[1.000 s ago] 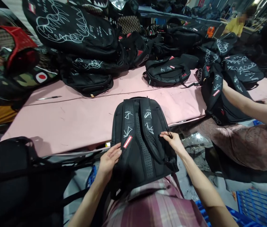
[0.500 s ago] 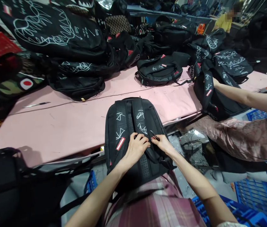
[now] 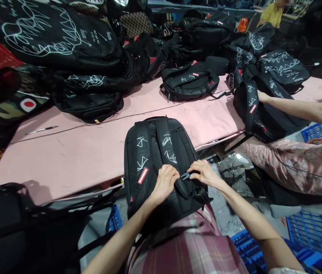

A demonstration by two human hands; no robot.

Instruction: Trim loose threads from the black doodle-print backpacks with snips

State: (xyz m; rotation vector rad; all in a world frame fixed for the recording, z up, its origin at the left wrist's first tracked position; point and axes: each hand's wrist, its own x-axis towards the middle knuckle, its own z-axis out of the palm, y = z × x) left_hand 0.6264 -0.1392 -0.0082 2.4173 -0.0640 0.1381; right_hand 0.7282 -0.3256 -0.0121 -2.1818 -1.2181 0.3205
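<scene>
A black backpack (image 3: 136, 190) with white scribbles lies strap side up, leaning from my lap onto the table edge. My left hand (image 3: 164, 183) is closed on the lower part of its right shoulder strap (image 3: 166, 142), fingertips pinching the strap's edge. Thread snips (image 3: 185, 176) are in my right hand (image 3: 205, 173), their blades pointing left, close to my left fingertips at that edge. Whether a thread lies between the blades is too small to see. A red and white label (image 3: 143, 176) shows on the left strap.
The pink table (image 3: 92, 148) bears several black backpacks (image 3: 191, 82) and a thin pen-like tool (image 3: 41, 129). To the right, a co-worker's hand (image 3: 263, 97) is on another backpack. Blue crates (image 3: 314, 232) stand low at right; a dark bag (image 3: 3, 224) is at lower left.
My right hand has turned over and the snips have swung from pointing up and left to pointing down at the strap edge. My left hand keeps its hold on the strap.
</scene>
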